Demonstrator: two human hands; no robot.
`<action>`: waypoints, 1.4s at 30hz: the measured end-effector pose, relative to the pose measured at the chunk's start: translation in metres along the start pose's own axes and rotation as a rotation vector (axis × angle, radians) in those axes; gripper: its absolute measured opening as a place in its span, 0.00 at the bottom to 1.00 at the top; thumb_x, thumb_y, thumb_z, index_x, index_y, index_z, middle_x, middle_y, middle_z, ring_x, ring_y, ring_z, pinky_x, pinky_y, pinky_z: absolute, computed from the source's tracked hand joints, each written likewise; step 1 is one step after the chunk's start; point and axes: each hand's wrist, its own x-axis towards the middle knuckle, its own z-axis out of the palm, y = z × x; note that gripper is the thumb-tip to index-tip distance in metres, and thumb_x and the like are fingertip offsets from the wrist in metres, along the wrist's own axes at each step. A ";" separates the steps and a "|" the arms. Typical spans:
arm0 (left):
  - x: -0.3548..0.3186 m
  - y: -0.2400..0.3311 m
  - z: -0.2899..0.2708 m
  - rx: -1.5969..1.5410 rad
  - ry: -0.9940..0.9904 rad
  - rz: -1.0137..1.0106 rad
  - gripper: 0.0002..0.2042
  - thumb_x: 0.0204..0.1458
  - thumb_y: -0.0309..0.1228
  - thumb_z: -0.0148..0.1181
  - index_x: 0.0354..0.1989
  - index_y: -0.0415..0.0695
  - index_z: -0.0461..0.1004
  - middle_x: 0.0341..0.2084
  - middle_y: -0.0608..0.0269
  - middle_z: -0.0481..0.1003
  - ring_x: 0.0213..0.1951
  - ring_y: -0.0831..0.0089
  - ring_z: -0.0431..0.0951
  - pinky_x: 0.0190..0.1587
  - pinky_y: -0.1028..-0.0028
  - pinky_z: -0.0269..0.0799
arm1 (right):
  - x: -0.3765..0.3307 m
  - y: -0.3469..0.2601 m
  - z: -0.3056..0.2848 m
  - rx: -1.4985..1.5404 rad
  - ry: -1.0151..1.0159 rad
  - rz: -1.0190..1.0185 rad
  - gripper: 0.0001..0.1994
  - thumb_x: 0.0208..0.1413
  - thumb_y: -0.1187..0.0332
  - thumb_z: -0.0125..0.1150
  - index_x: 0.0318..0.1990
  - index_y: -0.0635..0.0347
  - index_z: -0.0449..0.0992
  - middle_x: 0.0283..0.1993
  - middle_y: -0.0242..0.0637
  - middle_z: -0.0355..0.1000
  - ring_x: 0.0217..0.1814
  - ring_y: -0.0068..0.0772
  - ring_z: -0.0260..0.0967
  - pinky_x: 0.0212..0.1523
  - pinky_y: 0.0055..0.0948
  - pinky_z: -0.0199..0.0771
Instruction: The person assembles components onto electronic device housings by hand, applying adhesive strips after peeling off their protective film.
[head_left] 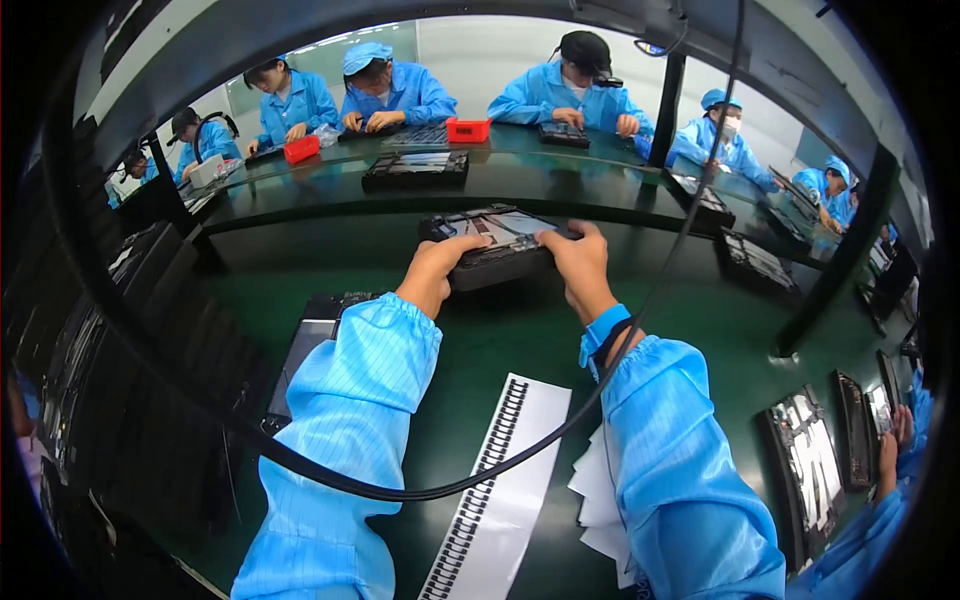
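Observation:
Over the green table, both arms reach forward in blue sleeves. Between my hands is a thick black tray (508,268), perhaps a stack, with flat silver and dark electronic parts lying in its top. My left hand (438,268) grips its left side, thumb laid over the top edge. On the opposite side my right hand (582,264) holds it, thumb also on top and the other fingers partly hidden behind the edge. Near my left forearm rests another black tray (305,350) with a flat grey-and-black panel, partly covered by the sleeve.
A spiral-bound notebook (500,500) and loose white sheets (604,500) lie between my forearms. A black cable (420,494) loops across the view. Dark trays (130,300) are stacked at left; filled trays (808,460) lie at right. Co-workers (575,95) sit opposite, beside red bins (468,131).

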 end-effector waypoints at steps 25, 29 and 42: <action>-0.304 -0.057 -0.042 1.310 -0.769 0.661 0.20 0.41 0.38 0.61 0.43 0.44 0.70 0.41 0.51 0.66 0.40 0.55 0.68 0.43 0.66 0.65 | -0.151 0.006 -0.324 0.322 -0.322 0.502 0.20 0.49 0.63 0.54 0.46 0.70 0.67 0.38 0.40 0.70 0.35 0.27 0.69 0.38 0.22 0.68; -0.282 -0.050 -0.040 1.191 -0.739 0.579 0.17 0.40 0.34 0.61 0.39 0.40 0.72 0.37 0.52 0.68 0.38 0.57 0.68 0.42 0.66 0.65 | -0.146 0.006 -0.321 -0.496 -0.175 -0.042 0.11 0.48 0.73 0.54 0.39 0.67 0.70 0.33 0.36 0.69 0.36 0.27 0.66 0.39 0.20 0.64; -0.215 -0.064 -0.042 1.334 -0.354 0.865 0.24 0.39 0.36 0.61 0.42 0.32 0.67 0.43 0.42 0.64 0.45 0.50 0.65 0.49 0.60 0.60 | -0.153 -0.067 -0.068 -0.660 -0.696 -0.413 0.06 0.38 0.73 0.52 0.21 0.69 0.72 0.22 0.53 0.67 0.27 0.53 0.67 0.29 0.40 0.69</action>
